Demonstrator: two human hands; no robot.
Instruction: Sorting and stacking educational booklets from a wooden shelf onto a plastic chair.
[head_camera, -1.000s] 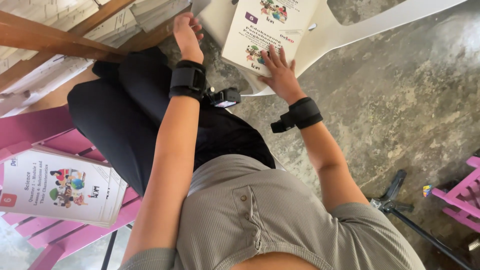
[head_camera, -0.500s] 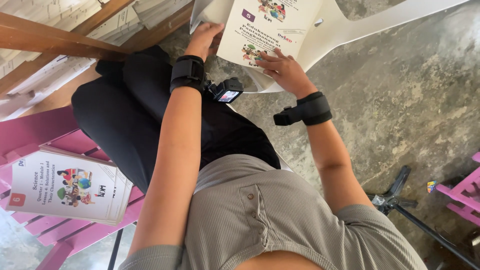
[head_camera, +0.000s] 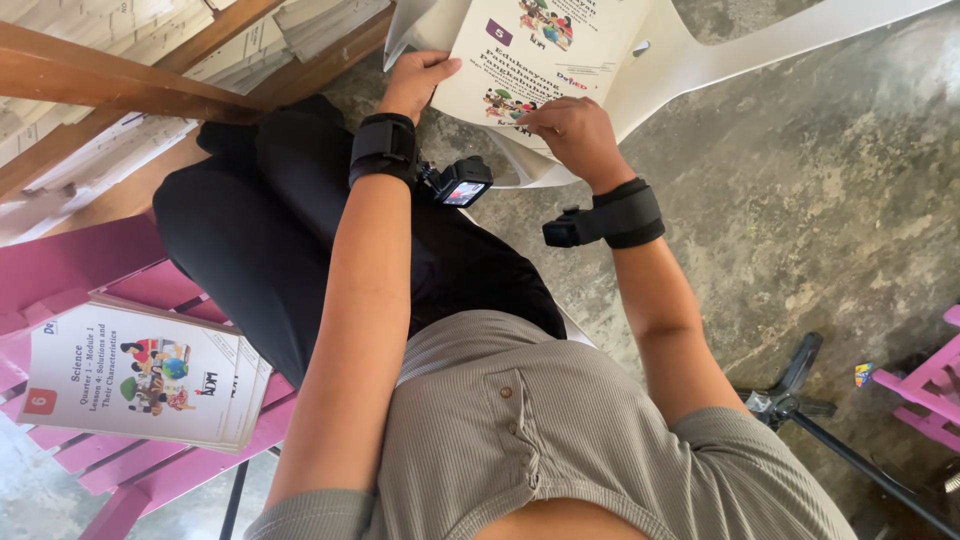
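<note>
My left hand (head_camera: 418, 80) and right hand (head_camera: 566, 125) both grip a white booklet (head_camera: 540, 50) with colourful cartoon pictures, lying on the white chair (head_camera: 680, 55).

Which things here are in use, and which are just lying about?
In use: left hand and right hand grip the booklet on the white chair.
Lying about: science booklets on pink chair, paper stacks, tripod.

Head camera, steep downward, close over lap.
</note>
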